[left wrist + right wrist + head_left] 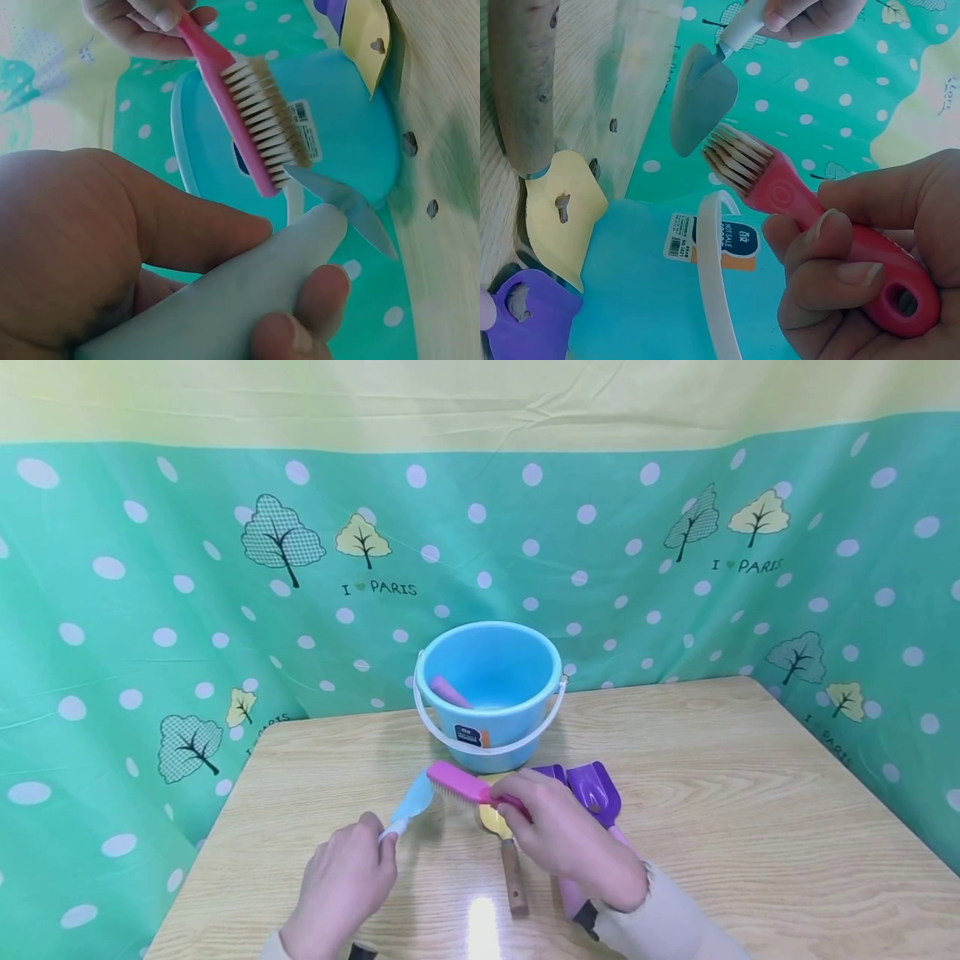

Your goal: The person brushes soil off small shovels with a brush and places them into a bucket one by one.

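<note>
My left hand (347, 875) grips the pale handle of a small garden trowel (415, 798) with a light blue blade, held above the table. In my right hand (561, 831) is a pink scrub brush (459, 782), pinched by its handle, bristles facing down toward the blade. Seen from the right wrist, the bristles (735, 159) are right at the edge of the trowel blade (703, 101); whether they touch I cannot tell. Under the right hand lies a yellow hand shovel (513, 872) with a wooden handle. Beside it is a purple shovel (596, 792) with a pink handle.
A light blue bucket (491, 739) with a white handle stands behind the hands, a pinkish-purple item (448, 692) inside it. Part of another purple shovel (553, 772) shows behind the right hand. The wooden table (750, 793) meets a green dotted curtain (480, 552).
</note>
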A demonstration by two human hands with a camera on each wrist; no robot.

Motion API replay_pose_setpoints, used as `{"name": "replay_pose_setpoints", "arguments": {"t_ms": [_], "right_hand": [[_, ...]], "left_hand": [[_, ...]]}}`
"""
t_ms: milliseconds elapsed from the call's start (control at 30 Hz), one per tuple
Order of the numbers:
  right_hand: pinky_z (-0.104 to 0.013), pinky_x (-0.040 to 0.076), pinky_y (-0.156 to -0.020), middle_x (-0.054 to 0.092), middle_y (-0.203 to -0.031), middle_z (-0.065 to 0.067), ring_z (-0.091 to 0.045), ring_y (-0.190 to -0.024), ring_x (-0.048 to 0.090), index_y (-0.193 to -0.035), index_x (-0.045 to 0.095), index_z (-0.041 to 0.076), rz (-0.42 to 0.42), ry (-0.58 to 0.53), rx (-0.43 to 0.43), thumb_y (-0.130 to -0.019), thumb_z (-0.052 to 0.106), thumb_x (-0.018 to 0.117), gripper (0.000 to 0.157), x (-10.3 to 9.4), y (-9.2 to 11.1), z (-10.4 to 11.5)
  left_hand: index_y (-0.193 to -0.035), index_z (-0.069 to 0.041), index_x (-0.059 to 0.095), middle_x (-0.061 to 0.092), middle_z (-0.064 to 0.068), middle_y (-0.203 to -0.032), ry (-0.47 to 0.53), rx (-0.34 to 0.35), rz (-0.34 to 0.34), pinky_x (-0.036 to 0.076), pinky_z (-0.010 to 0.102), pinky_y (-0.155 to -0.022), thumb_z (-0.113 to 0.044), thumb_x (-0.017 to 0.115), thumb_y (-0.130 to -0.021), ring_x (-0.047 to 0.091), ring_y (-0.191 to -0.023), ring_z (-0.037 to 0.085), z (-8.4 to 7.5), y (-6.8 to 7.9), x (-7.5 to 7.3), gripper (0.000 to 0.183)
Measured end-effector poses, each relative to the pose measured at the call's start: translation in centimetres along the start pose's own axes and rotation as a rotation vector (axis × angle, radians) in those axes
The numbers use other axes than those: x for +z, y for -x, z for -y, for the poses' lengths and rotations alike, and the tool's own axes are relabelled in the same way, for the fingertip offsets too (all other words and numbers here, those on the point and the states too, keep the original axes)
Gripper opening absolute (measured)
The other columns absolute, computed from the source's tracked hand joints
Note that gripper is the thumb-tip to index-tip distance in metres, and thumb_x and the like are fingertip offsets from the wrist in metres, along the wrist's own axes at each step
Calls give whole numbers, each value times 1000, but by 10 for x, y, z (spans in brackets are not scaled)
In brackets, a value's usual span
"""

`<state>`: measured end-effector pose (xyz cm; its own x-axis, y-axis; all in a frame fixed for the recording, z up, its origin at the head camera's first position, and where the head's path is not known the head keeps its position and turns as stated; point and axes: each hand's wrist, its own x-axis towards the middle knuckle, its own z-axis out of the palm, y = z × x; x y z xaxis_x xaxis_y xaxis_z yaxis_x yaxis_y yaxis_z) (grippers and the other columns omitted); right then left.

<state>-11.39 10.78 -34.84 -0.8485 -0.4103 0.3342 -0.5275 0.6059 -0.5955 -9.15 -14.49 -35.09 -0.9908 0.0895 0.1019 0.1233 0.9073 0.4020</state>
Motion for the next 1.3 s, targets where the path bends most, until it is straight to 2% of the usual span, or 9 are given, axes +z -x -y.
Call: {"name": "replay_pose_setpoints", "arguments": {"t_ms": [267, 467, 667, 800, 1067, 1300], "right_hand": [[-21, 50, -74, 63, -95, 6, -5, -84, 55, -104, 69, 13, -12, -6, -9, -90, 7, 63, 16, 0, 0, 0], [-22, 50, -74, 64, -94, 5, -6, -84, 55, -104, 69, 13, -7, -4, -5, -90, 6, 63, 16, 1, 0, 1], [-23, 50, -75, 64, -95, 6, -6, -85, 55, -104, 69, 13, 4, 9, 10, -91, 7, 62, 15, 1, 1, 1], [-23, 50, -75, 64, -95, 5, -6, -85, 54, -104, 69, 13, 3, 12, 10, -91, 8, 62, 15, 1, 1, 1], [-22, 49, -74, 62, -94, 11, -5, -84, 54, -103, 69, 15, -6, 20, 4, -91, 7, 62, 16, 2, 2, 2], [-22, 50, -74, 63, -94, 10, -5, -84, 54, -104, 69, 14, 1, 7, -7, -91, 6, 61, 17, 3, 1, 2]], "left_hand": [[-79, -6, 52, 42, 1, -58, 0, -6, -2, 32, 29, -40, -15, 55, -92, 39, -47, 15, 0, 0, 0, 16], [-94, -4, 59, 44, -3, -58, 49, 11, 2, 31, 28, -41, -15, 51, -95, 38, -47, 12, -2, 0, 1, 14], [-100, -5, 59, 48, -2, -61, 79, -15, 45, 33, 30, -45, -24, 65, -88, 42, -49, 13, -4, 0, -1, 23], [-99, -5, 58, 50, -1, -64, 59, -9, 47, 34, 30, -46, -20, 71, -82, 43, -50, 14, -4, 0, -2, 27], [-91, -6, 58, 48, -2, -62, 61, 4, 31, 33, 29, -44, -15, 64, -82, 42, -48, 13, -4, 2, -2, 14], [-87, -6, 61, 46, -2, -63, 71, 10, 29, 34, 29, -43, -15, 61, -83, 41, -50, 12, -5, 1, -2, 10]]}}
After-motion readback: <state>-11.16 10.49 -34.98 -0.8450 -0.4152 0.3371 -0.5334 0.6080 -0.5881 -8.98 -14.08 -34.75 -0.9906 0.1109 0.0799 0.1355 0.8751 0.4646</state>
